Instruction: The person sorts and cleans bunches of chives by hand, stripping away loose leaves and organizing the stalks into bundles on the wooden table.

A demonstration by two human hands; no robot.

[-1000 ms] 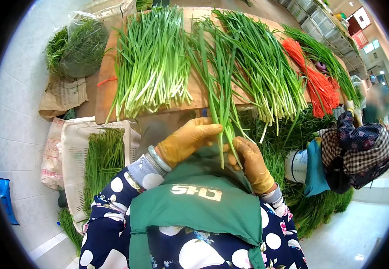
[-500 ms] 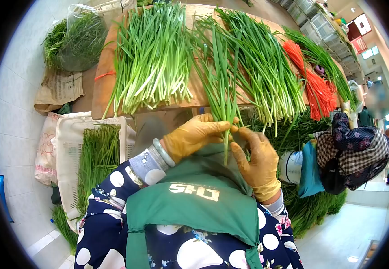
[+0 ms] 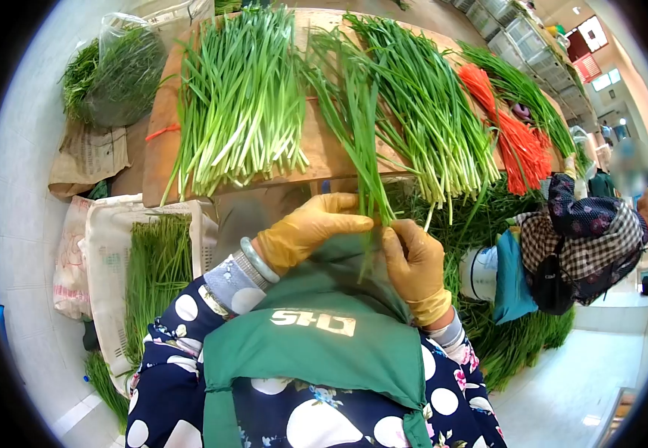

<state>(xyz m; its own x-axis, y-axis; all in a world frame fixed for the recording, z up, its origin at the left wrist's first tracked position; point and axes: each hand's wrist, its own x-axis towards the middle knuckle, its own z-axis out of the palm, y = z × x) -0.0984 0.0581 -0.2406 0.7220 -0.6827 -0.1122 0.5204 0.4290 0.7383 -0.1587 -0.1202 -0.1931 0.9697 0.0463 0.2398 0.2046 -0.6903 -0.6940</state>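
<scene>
A small bunch of garlic chives (image 3: 366, 160) hangs between my yellow-gloved hands in front of my green apron (image 3: 316, 347), its leaf tips reaching over the table. My left hand (image 3: 309, 230) is closed around the bunch from the left, thumb pointing across it. From the right, my right hand (image 3: 417, 261) pinches the lower stems between thumb and fingers. Some loose lower leaves below the grip are blurred. Just beyond lie a broad pile of trimmed chives (image 3: 245, 112) on the left and another pile (image 3: 436, 112) on the right.
The wooden table (image 3: 163, 160) also carries red ties (image 3: 514, 142). At left stand a white crate (image 3: 107, 261) of chives and a clear bag (image 3: 126, 75) of greens. More chives lie on the floor at right, near a white bucket (image 3: 479, 274) and a co-worker (image 3: 585, 246).
My right thumb and fingers have come together on the stems; half a second ago they were apart. The view has shifted slightly, and the bunch leans a little more.
</scene>
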